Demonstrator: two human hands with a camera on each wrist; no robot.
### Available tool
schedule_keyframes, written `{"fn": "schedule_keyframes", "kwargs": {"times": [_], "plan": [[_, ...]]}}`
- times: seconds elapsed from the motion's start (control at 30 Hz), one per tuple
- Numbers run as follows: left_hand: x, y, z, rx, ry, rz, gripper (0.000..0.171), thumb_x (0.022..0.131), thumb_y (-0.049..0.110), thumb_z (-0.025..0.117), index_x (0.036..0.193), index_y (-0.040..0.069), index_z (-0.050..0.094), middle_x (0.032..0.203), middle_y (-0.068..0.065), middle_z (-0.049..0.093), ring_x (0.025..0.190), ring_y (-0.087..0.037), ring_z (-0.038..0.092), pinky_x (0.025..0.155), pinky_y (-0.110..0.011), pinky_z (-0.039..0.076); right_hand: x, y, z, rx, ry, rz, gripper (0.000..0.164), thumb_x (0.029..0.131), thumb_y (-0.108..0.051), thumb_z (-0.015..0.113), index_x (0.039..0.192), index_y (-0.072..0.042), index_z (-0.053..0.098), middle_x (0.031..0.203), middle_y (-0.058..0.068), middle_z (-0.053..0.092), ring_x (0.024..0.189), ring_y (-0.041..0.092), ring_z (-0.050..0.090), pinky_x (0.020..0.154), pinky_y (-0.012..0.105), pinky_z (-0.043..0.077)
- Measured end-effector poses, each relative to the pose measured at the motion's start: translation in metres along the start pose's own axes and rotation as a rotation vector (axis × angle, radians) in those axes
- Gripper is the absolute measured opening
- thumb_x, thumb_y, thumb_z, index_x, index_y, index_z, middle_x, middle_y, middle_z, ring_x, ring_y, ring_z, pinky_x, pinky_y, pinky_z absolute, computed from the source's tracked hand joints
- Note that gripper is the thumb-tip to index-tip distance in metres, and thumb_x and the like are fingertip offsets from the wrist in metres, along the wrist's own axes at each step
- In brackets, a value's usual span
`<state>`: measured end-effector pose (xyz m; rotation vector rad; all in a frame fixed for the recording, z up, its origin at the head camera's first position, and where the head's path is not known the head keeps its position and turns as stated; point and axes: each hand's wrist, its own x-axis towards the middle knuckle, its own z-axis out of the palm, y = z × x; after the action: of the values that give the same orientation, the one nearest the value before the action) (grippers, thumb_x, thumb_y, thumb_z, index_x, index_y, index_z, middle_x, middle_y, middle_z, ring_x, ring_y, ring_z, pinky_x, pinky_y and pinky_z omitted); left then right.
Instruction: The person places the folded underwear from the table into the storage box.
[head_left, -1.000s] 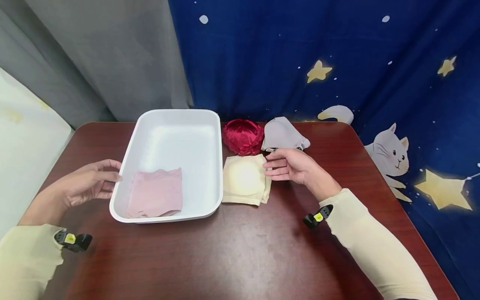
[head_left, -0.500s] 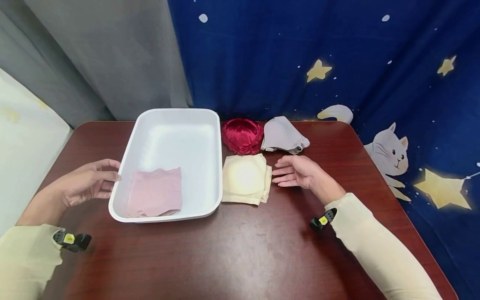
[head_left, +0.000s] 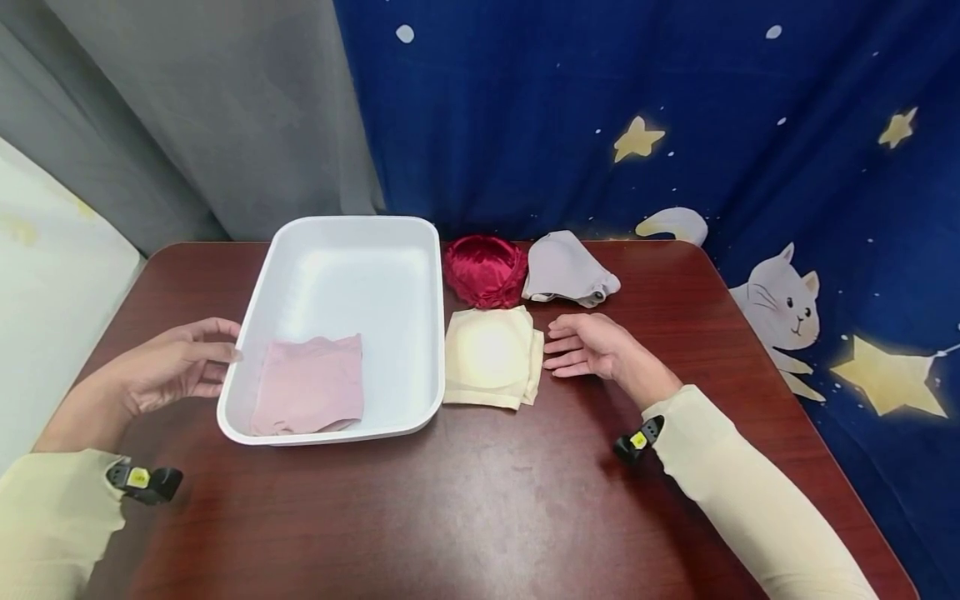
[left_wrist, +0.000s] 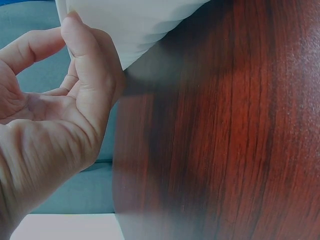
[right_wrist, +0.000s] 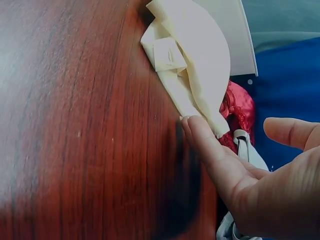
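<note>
At the left edge of the white plastic tub [head_left: 360, 283], the left hand [head_left: 180, 364] pinches it; the right hand [head_left: 591, 346], fingers spread, hovers beside a folded cream garment [head_left: 491, 356].

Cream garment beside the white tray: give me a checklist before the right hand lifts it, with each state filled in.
1. White tray steadied: ok, the left hand pinches its rim.
2. Right hand free: ok, it holds nothing.
3. Cream garment gripped: not ok, the fingers lie beside its right edge.
4. Fingertips touching it: cannot tell.
5. Space in the tray: ok, the pink garment covers only the near left part.
6. Cream garment clear of the red garment: cannot tell, their edges nearly meet.
</note>
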<state>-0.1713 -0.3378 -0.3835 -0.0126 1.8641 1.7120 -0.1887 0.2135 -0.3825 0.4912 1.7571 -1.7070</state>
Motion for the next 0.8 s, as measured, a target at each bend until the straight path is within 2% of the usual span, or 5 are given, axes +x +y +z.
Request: {"fn": "schedule_keyframes", "kwargs": {"times": [0.53, 0.8], "plan": [[0.000, -0.001, -0.002, -0.029, -0.039, 0.016, 0.027, 0.096, -0.003, 0.049, 0.120, 0.008, 0.042, 0.099, -0.009, 0.069, 0.086, -0.028, 0.072, 0.073, -0.045, 0.059, 0.007, -0.003, 0.015, 0.010, 0.003, -0.008, 0.053, 0.094, -0.023, 0.052, 0.139, 0.002, 0.039, 0.140, 0.025, 0.049, 0.115, 0.038, 0.060, 0.100, 0.049, 0.047], [0.000, -0.001, -0.002, -0.037, -0.049, 0.018, 0.027, 0.097, -0.003, 0.049, 0.120, 0.007, 0.041, 0.100, -0.010, 0.069, 0.088, -0.029, 0.071, 0.073, -0.045, 0.059, 0.014, -0.004, 0.024, 0.005, 0.032, 0.003, 0.050, 0.093, -0.022, 0.056, 0.137, -0.002, 0.044, 0.128, 0.020, 0.055, 0.102, 0.026, 0.064, 0.097, 0.043, 0.050]]}}
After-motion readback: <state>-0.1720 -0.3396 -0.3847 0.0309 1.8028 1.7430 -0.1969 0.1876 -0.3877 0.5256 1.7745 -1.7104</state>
